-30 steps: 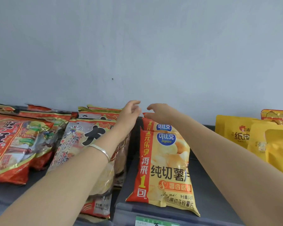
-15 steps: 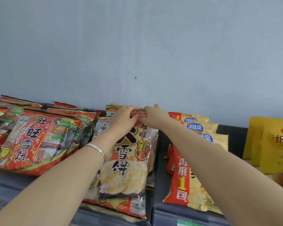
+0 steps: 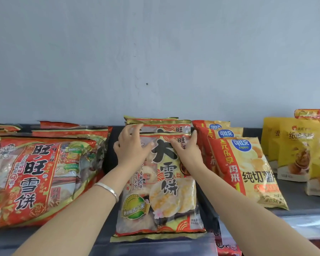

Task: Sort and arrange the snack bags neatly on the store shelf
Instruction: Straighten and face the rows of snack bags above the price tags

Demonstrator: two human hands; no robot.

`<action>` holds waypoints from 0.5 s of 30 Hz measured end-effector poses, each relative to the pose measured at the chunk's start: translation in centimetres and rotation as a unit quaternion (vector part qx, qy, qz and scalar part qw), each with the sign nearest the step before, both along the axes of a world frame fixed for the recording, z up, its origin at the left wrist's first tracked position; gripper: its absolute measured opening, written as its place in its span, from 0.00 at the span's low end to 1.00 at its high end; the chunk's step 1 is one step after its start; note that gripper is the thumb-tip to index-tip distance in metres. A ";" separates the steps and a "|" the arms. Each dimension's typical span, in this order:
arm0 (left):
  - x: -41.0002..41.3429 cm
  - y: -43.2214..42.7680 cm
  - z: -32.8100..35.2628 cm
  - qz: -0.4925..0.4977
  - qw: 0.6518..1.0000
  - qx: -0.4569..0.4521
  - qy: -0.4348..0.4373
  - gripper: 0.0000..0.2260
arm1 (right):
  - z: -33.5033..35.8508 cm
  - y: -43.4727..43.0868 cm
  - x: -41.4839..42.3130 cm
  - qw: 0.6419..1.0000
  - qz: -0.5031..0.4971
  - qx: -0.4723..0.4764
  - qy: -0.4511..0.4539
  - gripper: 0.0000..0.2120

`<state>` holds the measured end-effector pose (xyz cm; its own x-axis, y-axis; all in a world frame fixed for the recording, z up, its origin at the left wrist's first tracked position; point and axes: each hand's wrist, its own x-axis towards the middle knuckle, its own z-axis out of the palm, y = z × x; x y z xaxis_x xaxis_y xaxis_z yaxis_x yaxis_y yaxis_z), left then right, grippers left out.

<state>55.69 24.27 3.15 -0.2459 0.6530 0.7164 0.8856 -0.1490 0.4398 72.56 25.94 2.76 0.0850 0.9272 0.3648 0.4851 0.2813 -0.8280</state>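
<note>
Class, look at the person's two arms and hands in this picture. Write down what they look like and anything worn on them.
Both forearms are bare up to the frame's edge, with no sleeves showing. The left hand and right hand have no gloves, and no rings are visible. A plain, smooth silver bangle circles the left wrist. The right wrist has nothing on it.

Red-and-gold rice cracker bag [image 3: 163, 183], yellow-and-red chip bag [image 3: 251, 174], yellow pouches [image 3: 294, 150], grey shelf [image 3: 294, 204].

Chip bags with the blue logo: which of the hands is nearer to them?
Right. The right hand rests at the rice cracker bag's right edge, beside the chip bags; the left hand rests on its left part, farther off.
</note>
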 end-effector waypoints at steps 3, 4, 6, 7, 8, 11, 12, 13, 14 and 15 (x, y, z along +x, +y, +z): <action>-1.1 -1.0 -1.1 -0.044 0.992 -0.048 -0.106 0.39 | -1.2 -0.9 0.1 1.000 -0.007 -0.008 0.019 0.50; -1.5 -1.2 -1.7 -0.082 0.980 -0.065 -0.167 0.41 | -1.4 -1.0 0.1 1.000 -0.013 -0.012 0.022 0.51; -2.2 -1.8 -2.6 -0.169 0.929 -0.103 -0.314 0.45 | -1.3 -1.2 -0.1 1.000 -0.017 -0.015 0.014 0.49; -2.7 -1.9 -3.0 -0.202 0.896 -0.116 -0.379 0.45 | -1.2 -1.4 -0.4 1.000 -0.012 -0.014 0.010 0.48; -3.1 -1.8 -3.2 -0.222 0.870 -0.127 -0.421 0.44 | -1.1 -1.5 -0.7 1.000 -0.006 -0.010 0.009 0.47; -4.2 -1.5 -3.2 -0.231 0.855 -0.145 -0.441 0.39 | -1.2 -1.5 -1.6 1.000 0.008 -0.002 0.006 0.45; -4.4 -1.5 -3.1 -0.228 0.857 -0.153 -0.437 0.38 | -1.3 -1.5 -1.8 1.000 0.005 -0.001 0.003 0.45; -4.4 -1.5 -3.1 -0.225 0.861 -0.155 -0.428 0.38 | -1.3 -1.4 -1.8 1.000 -0.001 -0.003 -0.002 0.45; -4.5 -1.4 -3.2 -0.220 0.867 -0.152 -0.421 0.38 | -1.3 -1.3 -1.8 1.000 -0.008 0.000 -0.006 0.45; -4.3 -1.5 -3.2 -0.216 0.872 -0.144 -0.414 0.37 | -1.3 -1.3 -1.7 1.000 -0.017 0.002 -0.012 0.44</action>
<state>51.37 22.73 -0.04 -0.2870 0.9365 0.2015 0.1347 -0.1688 0.9764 70.84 24.69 1.41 0.1080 0.9221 0.3716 0.5139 0.2682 -0.8149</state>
